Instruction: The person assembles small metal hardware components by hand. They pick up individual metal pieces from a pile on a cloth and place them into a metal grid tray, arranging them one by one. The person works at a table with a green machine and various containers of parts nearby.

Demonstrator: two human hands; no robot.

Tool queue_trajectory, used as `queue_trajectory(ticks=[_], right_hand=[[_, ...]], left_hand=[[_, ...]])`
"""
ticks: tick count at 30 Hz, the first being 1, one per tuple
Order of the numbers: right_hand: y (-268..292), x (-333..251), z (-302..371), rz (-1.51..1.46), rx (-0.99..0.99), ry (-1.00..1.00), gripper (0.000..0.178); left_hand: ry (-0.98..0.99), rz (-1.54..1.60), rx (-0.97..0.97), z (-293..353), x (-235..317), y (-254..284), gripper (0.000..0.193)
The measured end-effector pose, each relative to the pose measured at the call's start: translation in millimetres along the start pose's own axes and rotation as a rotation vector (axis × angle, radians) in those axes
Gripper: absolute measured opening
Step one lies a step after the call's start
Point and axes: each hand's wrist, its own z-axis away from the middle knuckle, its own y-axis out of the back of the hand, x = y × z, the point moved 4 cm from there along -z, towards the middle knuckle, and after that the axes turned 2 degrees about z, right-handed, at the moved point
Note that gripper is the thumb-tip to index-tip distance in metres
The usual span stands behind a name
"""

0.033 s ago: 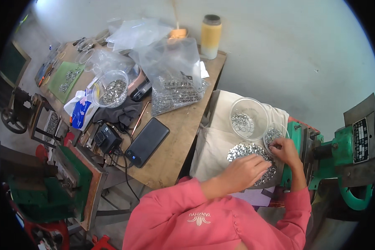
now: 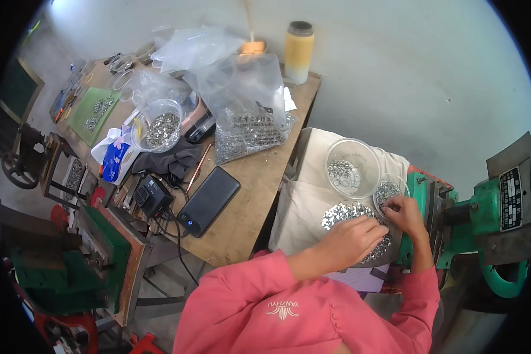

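My left hand [image 2: 355, 239] is held over a pile of small shiny metal pieces [image 2: 341, 215] spread on a cream cloth [image 2: 295, 206]. Its fingers are bent and pressed together; anything between them is too small to make out. My right hand [image 2: 405, 215] is closed in a pinch at the near rim of a small clear tub [image 2: 387, 190] with metal pieces inside. What its fingertips hold, if anything, is hidden. Just behind stands a larger clear round tub [image 2: 366, 162], with more metal pieces and some ring-like ones at its bottom.
Green machine [image 2: 484, 206] parts stand close on the right. On the wooden table [image 2: 242, 221] to the left lie a black power bank [image 2: 209, 202], a plastic bag of metal pieces [image 2: 248, 133], a filled clear tub [image 2: 162, 127] and a yellow bottle [image 2: 299, 52].
My left hand has shifted slightly to the right over the pile. My right hand stays almost unchanged at the small tub.
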Motion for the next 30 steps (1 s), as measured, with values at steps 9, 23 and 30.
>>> queue_trajectory(ticks=[9, 23, 30], right_hand=[[-3, 45, 17, -0.896, 0.211, -0.275, 0.011], [-16, 50, 25, -1.442, 0.323, -0.380, 0.019], [-24, 56, 27, -1.253, 0.405, -0.367, 0.024]], left_hand=[[0.141, 0.015, 0.016, -67, -52, -70, 0.021], [0.280, 0.133, 0.042, -87, -77, -105, 0.009], [0.308, 0.100, 0.031, -95, -84, -111, 0.008]])
